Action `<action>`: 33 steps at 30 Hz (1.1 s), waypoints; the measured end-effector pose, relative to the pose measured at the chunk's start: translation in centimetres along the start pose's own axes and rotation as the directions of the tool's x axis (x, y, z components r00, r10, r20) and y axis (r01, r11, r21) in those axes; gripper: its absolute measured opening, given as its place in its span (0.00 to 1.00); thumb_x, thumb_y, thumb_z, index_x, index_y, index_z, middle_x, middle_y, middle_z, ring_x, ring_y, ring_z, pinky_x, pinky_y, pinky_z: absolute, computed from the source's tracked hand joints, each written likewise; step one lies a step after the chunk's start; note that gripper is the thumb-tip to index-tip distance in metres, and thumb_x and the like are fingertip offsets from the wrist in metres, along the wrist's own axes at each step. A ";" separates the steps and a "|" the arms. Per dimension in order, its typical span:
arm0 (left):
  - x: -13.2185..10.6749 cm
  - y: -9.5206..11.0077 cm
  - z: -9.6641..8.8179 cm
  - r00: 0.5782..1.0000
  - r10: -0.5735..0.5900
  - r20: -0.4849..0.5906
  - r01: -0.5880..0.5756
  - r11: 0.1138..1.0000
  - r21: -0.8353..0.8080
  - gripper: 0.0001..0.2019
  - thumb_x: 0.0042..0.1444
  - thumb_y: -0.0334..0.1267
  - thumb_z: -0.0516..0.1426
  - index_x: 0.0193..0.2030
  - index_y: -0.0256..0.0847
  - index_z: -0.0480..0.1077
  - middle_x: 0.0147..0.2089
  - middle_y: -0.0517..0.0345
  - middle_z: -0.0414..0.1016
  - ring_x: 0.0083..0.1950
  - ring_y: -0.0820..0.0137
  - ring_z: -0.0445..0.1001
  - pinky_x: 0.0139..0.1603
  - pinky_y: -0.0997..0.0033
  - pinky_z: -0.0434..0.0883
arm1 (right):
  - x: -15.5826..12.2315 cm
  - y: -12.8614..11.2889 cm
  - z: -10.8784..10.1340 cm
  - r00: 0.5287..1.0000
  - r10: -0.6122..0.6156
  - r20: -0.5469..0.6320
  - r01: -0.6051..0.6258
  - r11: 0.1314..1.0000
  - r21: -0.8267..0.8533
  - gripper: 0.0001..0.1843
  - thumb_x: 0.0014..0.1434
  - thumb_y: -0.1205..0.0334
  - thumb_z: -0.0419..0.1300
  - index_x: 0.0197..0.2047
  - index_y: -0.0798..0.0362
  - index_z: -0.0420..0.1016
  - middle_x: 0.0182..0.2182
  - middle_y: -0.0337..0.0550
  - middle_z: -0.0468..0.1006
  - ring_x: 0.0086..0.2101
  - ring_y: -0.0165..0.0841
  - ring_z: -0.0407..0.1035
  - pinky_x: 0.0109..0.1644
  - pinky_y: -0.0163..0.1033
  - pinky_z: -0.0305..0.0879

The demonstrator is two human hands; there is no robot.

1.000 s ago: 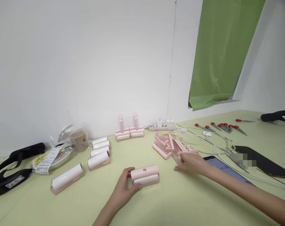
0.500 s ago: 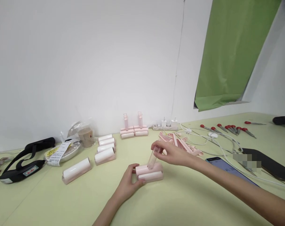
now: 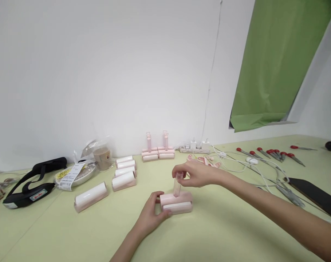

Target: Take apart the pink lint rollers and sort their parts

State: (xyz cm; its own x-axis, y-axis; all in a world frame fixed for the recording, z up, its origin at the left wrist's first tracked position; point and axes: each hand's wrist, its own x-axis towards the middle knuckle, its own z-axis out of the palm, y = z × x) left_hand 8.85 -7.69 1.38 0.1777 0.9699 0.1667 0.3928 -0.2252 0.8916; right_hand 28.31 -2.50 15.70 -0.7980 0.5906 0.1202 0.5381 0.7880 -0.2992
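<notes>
While the left hand (image 3: 151,215) clamps thumb and fingers around the left end of a squat pink plastic roller case (image 3: 178,199) lying on the pale green tabletop (image 3: 222,233), the right hand (image 3: 198,174) pinches the top of a translucent pink plastic handle (image 3: 177,185). This handle stands upright with its lower end meeting the top of the case; how deep it sits cannot be told. The two hands are apart, each closed on its own piece. A white paper roll (image 3: 177,208) fills the case and shows along its front opening.

Left of the case lie more pink cases, each holding a white roll: a single long one (image 3: 91,196), then a nearer one (image 3: 124,181), with three more side by side just behind that (image 3: 124,163). Farther left of the case, a clear plastic bag (image 3: 97,153) holds a brown paper cup (image 3: 102,157). Beside it is a shallow wrapped dish with a printed label (image 3: 72,175), then a black strap bag (image 3: 31,183).

Behind the case, against the white wall, stand two finished pink rollers with upright handles (image 3: 157,151), with a white power strip (image 3: 194,148) beside them. A loose heap of pink handles (image 3: 206,160) lies just behind the right hand. Right of the case run white cables (image 3: 244,165), a row of red-handled screwdrivers (image 3: 271,153) and a flat black slab (image 3: 315,192).
</notes>
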 end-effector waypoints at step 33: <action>7.1 8.1 2.5 0.983 0.124 -0.135 -0.168 0.905 -0.391 0.27 0.38 0.45 0.62 0.46 0.40 0.61 0.28 0.60 0.72 0.31 0.71 0.71 0.34 0.72 0.66 | -6.3 18.5 -1.0 0.768 0.536 -0.351 -0.570 0.822 0.008 0.10 0.58 0.62 0.51 0.39 0.58 0.69 0.37 0.46 0.72 0.36 0.33 0.68 0.40 0.42 0.65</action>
State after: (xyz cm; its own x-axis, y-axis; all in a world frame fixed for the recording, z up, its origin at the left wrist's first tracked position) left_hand 15.57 -2.81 8.68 0.1018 0.9380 0.3315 -0.0269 -0.3305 0.9434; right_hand 43.58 8.57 10.37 -0.2290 0.9370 0.2638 0.8950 0.3093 -0.3216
